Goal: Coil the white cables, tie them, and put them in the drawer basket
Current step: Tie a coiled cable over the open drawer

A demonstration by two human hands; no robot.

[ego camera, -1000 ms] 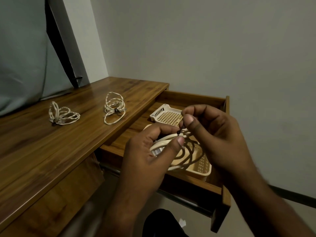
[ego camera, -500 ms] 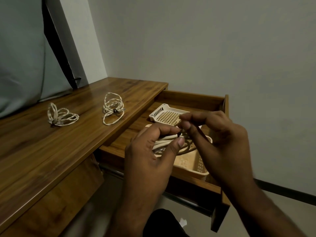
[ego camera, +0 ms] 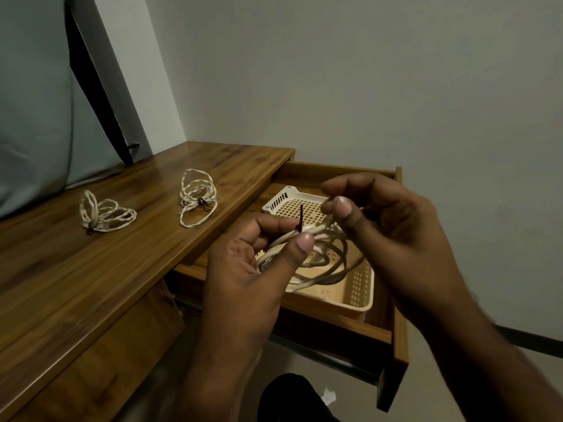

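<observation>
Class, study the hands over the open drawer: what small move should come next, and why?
Probably lower the coiled white cable into the cream plastic basket. A black tie already stands round it, the left hand pinches the coil, and the right hand holds it just above the basket.

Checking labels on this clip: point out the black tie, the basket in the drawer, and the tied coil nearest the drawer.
Black tie [ego camera: 301, 217], head view, its upright free end.
Basket [ego camera: 367, 300], head view, near-right rim corner.
Tied coil [ego camera: 195, 193], head view, its looped strands on the desk.
</observation>
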